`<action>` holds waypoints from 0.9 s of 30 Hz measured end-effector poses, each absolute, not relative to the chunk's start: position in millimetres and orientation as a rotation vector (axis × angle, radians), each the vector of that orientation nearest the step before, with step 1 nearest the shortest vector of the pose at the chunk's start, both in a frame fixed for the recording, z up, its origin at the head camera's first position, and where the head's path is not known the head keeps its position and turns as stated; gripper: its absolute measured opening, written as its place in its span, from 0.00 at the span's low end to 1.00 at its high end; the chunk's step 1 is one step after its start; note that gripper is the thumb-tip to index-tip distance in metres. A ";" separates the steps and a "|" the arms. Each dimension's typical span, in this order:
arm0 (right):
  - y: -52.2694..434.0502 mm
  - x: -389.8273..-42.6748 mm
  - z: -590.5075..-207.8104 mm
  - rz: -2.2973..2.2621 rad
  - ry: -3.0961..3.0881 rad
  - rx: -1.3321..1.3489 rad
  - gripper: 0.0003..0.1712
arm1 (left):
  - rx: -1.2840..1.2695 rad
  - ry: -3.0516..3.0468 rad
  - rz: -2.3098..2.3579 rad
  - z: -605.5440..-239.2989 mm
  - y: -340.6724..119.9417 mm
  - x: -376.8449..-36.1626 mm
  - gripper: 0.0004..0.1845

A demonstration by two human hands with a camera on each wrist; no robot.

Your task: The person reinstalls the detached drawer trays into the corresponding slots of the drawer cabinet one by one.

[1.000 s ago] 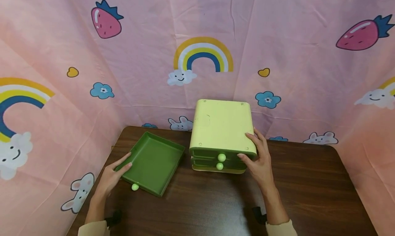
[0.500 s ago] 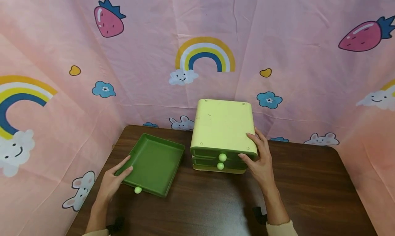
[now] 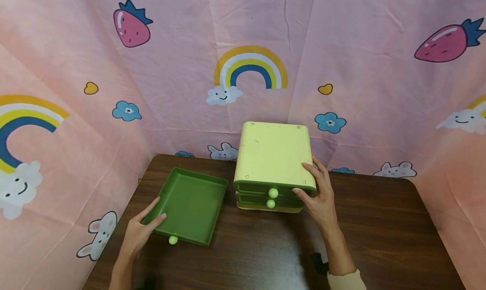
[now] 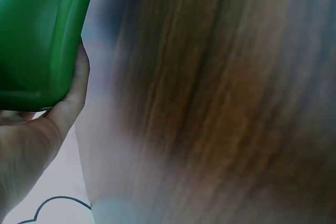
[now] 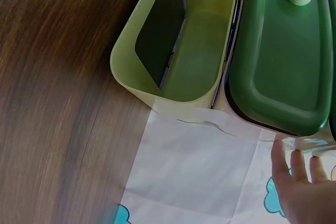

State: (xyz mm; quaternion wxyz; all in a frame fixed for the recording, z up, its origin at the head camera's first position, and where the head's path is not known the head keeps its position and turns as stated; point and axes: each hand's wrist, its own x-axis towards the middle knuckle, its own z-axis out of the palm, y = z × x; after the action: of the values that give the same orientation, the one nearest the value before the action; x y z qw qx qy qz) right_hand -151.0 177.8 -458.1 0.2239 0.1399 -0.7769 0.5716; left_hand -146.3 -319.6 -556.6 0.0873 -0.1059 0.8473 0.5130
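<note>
Green drawer (image 3: 187, 205) on table — left hand (image 3: 138, 233) gripping near corner.

A dark brown wooden table (image 3: 379, 231) stands against a pink cloth backdrop (image 3: 341, 37) — printed with rainbows (image 3: 250, 66), strawberries, blue flowers, hearts, clouds and bunnies — under even light.

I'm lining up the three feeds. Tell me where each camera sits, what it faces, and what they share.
Head: worn high, looks forward and down at the table, both hands, drawer cabinet and loose green drawer.
Left wrist: low beside the left hand, whose thumb presses that drawer's corner.
Right wrist: beside the right hand, facing the cabinet's open bottom slot.
Shared: head and left wrist both show the loose drawer.
</note>
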 end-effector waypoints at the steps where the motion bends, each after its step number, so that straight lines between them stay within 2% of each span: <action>1: 177.7 -150.8 -458.2 1.581 -2.144 0.384 0.39 | -0.314 2.521 1.523 -556.2 -318.7 -144.4 0.40; 27: 177.0 -150.5 -459.1 1.556 -2.158 0.367 0.40 | -0.401 2.470 1.602 -559.2 -298.4 -110.4 0.39</action>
State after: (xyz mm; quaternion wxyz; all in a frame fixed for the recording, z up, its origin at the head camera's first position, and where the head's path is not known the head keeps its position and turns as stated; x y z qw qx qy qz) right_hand -150.5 177.0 -459.1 0.2259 0.1330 -0.7828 0.5644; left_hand -110.4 -298.4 -559.2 0.0853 -0.1343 0.8283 0.5373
